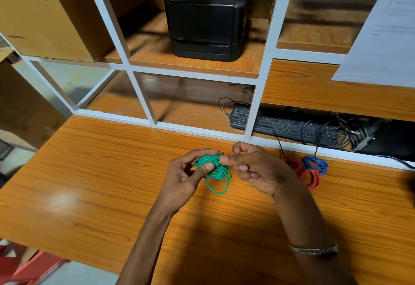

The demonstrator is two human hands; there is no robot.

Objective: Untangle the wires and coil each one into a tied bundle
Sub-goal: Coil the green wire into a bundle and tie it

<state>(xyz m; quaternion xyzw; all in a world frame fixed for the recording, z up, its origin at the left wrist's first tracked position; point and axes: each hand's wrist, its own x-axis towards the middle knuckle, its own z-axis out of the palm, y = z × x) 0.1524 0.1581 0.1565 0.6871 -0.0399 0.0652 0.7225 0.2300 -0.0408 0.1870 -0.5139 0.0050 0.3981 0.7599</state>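
- Green wire (215, 170), already coiled, is held a little above the wooden table (101, 172) between both hands; one loose loop hangs down from the bundle.
- The left hand (190, 170) grips the coil, thumb pressing on its front; the right hand (251, 165) pinches a small dark tie (222, 154) at the top of the coil (whether the tie is already locked, I cannot tell).
- I judge the wire to be light, thin and springy; its smooth cover may slip, and the loops will open if the grip becomes loose; best to hold it across all the loops, near the tie.
- The red bundles (311, 178) and the blue bundle (314, 163) lie just beside the right hand, near the white frame (202, 129) of the shelf; they seem tied already.
- To the left and toward the person the table gives free room; behind, the frame and the keyboard (283, 125) limit any pulling of the tie.
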